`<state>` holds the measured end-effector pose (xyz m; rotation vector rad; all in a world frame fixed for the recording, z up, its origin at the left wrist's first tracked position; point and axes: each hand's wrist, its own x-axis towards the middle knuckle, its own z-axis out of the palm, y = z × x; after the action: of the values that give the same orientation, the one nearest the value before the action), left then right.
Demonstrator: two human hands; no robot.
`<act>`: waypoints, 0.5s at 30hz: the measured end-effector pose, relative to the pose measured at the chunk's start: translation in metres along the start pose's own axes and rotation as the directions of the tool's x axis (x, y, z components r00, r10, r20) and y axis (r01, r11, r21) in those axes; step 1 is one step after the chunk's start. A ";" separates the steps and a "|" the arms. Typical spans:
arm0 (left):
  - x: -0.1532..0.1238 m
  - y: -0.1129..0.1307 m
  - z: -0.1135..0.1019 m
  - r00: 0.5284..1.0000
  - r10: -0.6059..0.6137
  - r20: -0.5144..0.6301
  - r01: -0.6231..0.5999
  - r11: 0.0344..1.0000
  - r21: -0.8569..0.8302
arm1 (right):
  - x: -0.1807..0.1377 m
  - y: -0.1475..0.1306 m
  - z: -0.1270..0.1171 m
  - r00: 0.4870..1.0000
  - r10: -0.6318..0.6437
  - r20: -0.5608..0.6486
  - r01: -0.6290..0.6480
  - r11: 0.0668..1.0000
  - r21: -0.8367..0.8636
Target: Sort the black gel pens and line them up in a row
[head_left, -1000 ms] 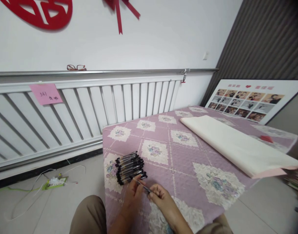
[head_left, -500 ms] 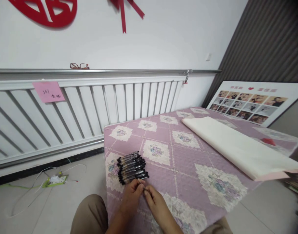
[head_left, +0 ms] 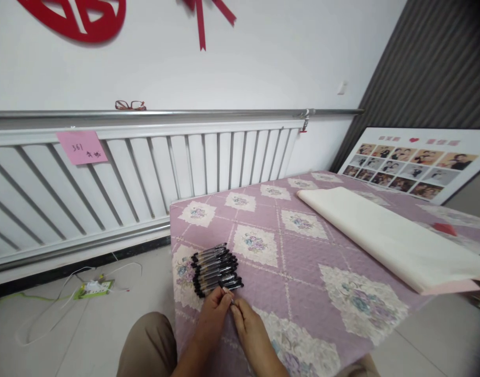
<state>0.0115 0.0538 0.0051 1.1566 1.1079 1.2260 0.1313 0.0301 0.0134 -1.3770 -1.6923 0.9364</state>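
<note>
A row of black-capped pens (head_left: 215, 268) with clear barrels lies side by side near the table's left edge. Just in front of them, my left hand (head_left: 213, 310) is closed in a pinch on a pen, whose dark tip pokes out above the fingers. My right hand (head_left: 248, 325) is also closed, its thumb and fingers gripping the other end of that pen close to my left fingertips. Most of this pen is hidden by the fingers. Under both hands is a purple tablecloth (head_left: 263, 285) with flowered white diamonds.
A folded cream sheet (head_left: 373, 230) lies across the table's right side, and a photo board (head_left: 412, 137) stands behind it. A white radiator (head_left: 157, 173) runs along the wall. Glasses (head_left: 130, 105) rest on its pipe. A power strip (head_left: 94, 289) with cables is on the floor.
The view has shifted slightly, so the scene sits a little further right. Both hands keep nearly the same pinch, with the right hand turned slightly. The row of pens looks unchanged.
</note>
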 end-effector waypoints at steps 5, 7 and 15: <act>0.006 -0.008 -0.003 0.996 -0.020 -0.092 0.009 0.993 -0.117 | -0.008 -0.001 -0.003 0.996 0.070 -0.046 -0.071 0.997 -0.025; 0.008 -0.008 -0.003 0.996 -0.023 -0.086 0.009 0.987 -0.163 | -0.010 -0.002 -0.007 0.995 0.101 -0.003 -0.101 0.994 0.037; -0.008 0.013 0.003 0.967 -0.178 0.181 0.240 0.871 -0.429 | -0.023 -0.013 -0.002 0.778 0.396 0.487 -0.628 0.499 0.598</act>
<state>0.0129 0.0457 0.0183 0.7312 0.7672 1.1356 0.1308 0.0060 0.0234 -1.1883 -0.8113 2.0063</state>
